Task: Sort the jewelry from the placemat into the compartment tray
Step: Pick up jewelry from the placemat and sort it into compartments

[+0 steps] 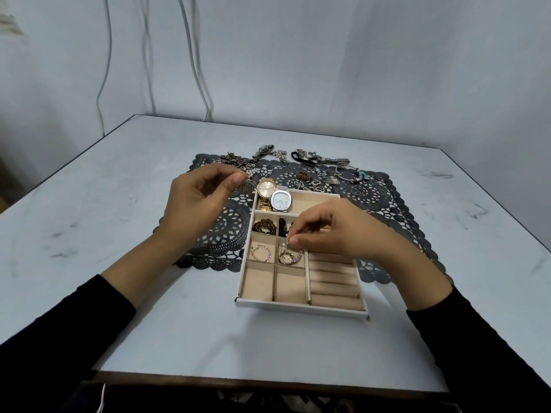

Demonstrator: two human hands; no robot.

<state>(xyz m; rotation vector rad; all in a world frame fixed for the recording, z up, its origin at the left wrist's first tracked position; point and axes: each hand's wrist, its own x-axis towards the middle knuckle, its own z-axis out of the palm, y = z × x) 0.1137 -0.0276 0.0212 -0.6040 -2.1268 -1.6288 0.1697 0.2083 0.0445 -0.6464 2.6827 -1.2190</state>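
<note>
We judge a placing step: the right hand's fingers pinch a beaded bracelet into a middle compartment of the tray, mid-table. The left hand's fingers pinch a fan-shaped pendant above the placemat; next it needs a free compartment.

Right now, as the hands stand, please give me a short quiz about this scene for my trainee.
1. True or false: the gold watch and the silver watch share one compartment of the tray.
2. The left hand pinches: A a watch, B a fan-shaped pendant, C nothing?
3. Fill in: the right hand pinches a beaded ___ over the tray.
Key: 1 true; 2 B; 3 bracelet.
</note>
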